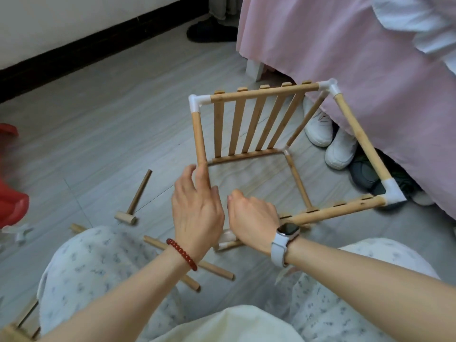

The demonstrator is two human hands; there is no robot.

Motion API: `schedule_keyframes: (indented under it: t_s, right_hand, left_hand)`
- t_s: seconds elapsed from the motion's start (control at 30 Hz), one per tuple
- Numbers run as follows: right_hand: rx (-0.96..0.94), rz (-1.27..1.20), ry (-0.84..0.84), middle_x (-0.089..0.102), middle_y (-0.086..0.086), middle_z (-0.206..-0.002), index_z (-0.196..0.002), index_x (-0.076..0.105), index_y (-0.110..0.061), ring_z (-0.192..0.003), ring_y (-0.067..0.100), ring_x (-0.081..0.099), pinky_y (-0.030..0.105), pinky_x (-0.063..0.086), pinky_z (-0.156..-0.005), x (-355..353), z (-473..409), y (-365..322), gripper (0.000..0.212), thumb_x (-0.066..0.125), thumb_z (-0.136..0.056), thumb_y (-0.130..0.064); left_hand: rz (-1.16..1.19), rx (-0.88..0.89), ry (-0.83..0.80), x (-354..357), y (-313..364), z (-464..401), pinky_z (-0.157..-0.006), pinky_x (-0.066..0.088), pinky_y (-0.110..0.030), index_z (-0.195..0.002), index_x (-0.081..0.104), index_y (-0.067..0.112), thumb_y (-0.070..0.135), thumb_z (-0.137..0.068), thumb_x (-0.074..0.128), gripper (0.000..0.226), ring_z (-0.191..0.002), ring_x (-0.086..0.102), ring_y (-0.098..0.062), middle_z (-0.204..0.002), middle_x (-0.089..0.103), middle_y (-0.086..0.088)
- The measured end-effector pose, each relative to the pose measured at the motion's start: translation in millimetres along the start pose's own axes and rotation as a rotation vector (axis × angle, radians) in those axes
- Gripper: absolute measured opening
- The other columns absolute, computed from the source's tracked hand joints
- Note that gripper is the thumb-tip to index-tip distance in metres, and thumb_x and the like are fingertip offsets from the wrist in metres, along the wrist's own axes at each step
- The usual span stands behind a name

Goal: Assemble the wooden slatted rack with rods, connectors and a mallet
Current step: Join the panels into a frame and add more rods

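Note:
A partly built wooden rack (256, 124) stands on the floor in front of me: a slatted panel upright at the far side, rods and white corner connectors (197, 103) forming an open box frame. My left hand (197, 201) grips the lower end of the frame's left rod. My right hand (251, 215) is closed around the near corner, which it hides. A small wooden mallet (134, 202) lies on the floor to the left. Loose rods (217, 267) lie near my knees.
A pink bedspread (345, 58) hangs at the right, with white shoes (328, 137) and dark shoes beneath it. A red plastic object (11, 193) sits at the left edge. Another slatted piece (22, 324) lies at the lower left. My knees fill the foreground.

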State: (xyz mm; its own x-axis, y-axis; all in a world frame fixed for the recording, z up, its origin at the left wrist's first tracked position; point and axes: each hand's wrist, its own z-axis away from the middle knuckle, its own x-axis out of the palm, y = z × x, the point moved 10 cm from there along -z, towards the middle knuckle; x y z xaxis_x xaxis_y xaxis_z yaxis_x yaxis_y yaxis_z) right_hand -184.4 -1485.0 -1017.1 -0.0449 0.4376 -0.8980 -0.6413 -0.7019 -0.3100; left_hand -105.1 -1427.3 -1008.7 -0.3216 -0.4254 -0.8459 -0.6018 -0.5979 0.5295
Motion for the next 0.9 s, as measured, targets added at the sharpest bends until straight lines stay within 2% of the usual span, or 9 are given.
schedule_keyframes:
  t_s: [0.07,0.13,0.2,0.3,0.47,0.6,0.73,0.77,0.9]
  right_hand:
    - [-0.027,0.047,0.043,0.067,0.012,-0.095,-0.105,0.045,-0.012,-0.089,0.035,0.063,0.033,0.025,-0.062,-1,7,0,0.017,0.031,-0.100,-0.019]
    - [-0.062,0.080,0.055,0.068,0.012,-0.098,-0.108,0.044,-0.011,-0.091,0.033,0.063,0.033,0.025,-0.064,-4,13,-2,0.016,0.035,-0.096,-0.016]
    - [-0.053,0.088,0.045,0.068,0.010,-0.100,-0.111,0.043,-0.010,-0.092,0.031,0.063,0.032,0.026,-0.067,-3,17,3,0.018,0.036,-0.094,-0.012]
    - [0.006,0.062,0.078,0.068,0.010,-0.100,-0.114,0.042,-0.010,-0.092,0.031,0.063,0.032,0.027,-0.066,-6,24,13,0.021,0.031,-0.097,-0.016]
    - [0.067,0.016,0.134,0.068,0.010,-0.097,-0.113,0.041,-0.012,-0.090,0.033,0.064,0.033,0.029,-0.062,-6,25,24,0.021,0.035,-0.094,-0.015]
    - [0.061,0.008,0.137,0.068,0.007,-0.091,-0.108,0.042,-0.014,-0.085,0.032,0.064,0.032,0.026,-0.062,-6,32,20,0.017,0.038,-0.091,-0.013]
    - [0.070,0.196,0.288,0.053,0.000,-0.040,-0.071,0.055,-0.016,-0.035,0.021,0.052,0.024,0.016,-0.050,-11,26,17,0.016,0.059,-0.056,-0.011]
    - [0.063,0.183,0.306,0.052,0.000,-0.038,-0.069,0.055,-0.016,-0.032,0.022,0.050,0.023,0.016,-0.050,-11,21,17,0.015,0.057,-0.055,-0.011]
    - [0.024,0.090,0.181,0.069,0.007,-0.085,-0.108,0.047,-0.012,-0.080,0.032,0.064,0.032,0.023,-0.062,-1,10,17,0.021,0.037,-0.090,-0.009]
  left_hand:
    - [-0.190,0.284,0.039,1,23,3,-0.107,0.027,-0.054,-0.118,0.054,0.010,0.024,-0.091,0.038,0.035,-0.129,0.034,-0.032,-0.132,0.046,-0.013]
    - [-0.323,0.483,-0.046,13,38,10,-0.112,0.013,-0.056,-0.092,0.064,0.011,0.022,-0.087,0.043,0.024,-0.125,0.044,-0.031,-0.109,0.063,-0.009]
    - [-0.303,0.572,-0.108,19,49,17,-0.115,0.013,-0.049,-0.074,0.062,0.013,0.021,-0.088,0.041,0.026,-0.092,0.062,-0.024,-0.072,0.066,-0.001]
    - [-0.199,0.622,-0.080,17,59,25,-0.105,0.028,-0.037,-0.069,0.058,0.010,0.020,-0.087,0.034,0.032,-0.056,0.057,-0.020,-0.047,0.054,0.001]
    - [-0.147,0.474,-0.077,24,62,15,-0.085,0.030,-0.029,-0.084,0.056,0.005,0.014,-0.080,0.032,0.026,-0.044,0.052,-0.021,-0.044,0.051,0.003]
    - [0.028,0.365,-0.049,18,56,20,-0.085,0.025,-0.021,-0.093,0.055,0.007,0.011,-0.086,0.034,0.022,-0.053,0.050,-0.015,-0.054,0.051,0.005]
    - [0.183,0.314,0.020,12,44,18,-0.093,0.027,-0.023,-0.100,0.057,0.008,0.011,-0.089,0.035,0.024,-0.072,0.045,-0.007,-0.071,0.049,0.006]
    - [0.187,0.319,0.027,14,45,12,-0.091,0.027,-0.023,-0.100,0.057,0.007,0.010,-0.089,0.036,0.024,-0.074,0.045,-0.008,-0.072,0.048,0.006]
    - [0.132,0.309,-0.007,24,45,1,-0.087,0.026,-0.025,-0.099,0.056,0.008,0.013,-0.087,0.036,0.024,-0.082,0.049,-0.018,-0.081,0.044,0.005]
